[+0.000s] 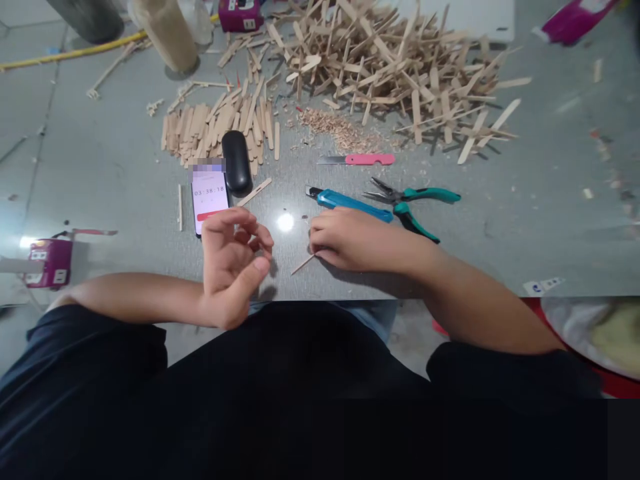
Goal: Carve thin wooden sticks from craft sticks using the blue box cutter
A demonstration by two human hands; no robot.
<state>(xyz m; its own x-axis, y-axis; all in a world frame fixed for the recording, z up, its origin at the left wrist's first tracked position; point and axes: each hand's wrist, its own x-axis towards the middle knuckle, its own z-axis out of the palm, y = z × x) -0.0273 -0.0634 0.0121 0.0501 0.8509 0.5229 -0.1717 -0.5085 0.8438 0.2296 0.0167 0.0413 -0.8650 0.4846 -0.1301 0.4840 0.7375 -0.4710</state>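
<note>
My left hand (235, 263) is raised over the table's near edge, palm up, its fingers curled loosely and apart with nothing in them. A thin wooden stick (303, 264) is pinched in the fingertips of my right hand (345, 239), one end pointing down and left. Just beyond that hand lies a blue utility knife (353, 203), partly covered by it. Pliers (405, 195) with green and black handles rest to its right. Past the left hand are a phone (210, 193) showing a timer, a black oblong case (237, 162) and a slotted wooden stick (256, 191).
Flat wooden sticks (200, 130) lie piled at the back left. A large heap of crossed sticks (395, 60) fills the back middle, with wood shavings (340, 130) before it. A pink-handled knife (370, 159) lies nearer. A tan container (167, 37) stands at back left.
</note>
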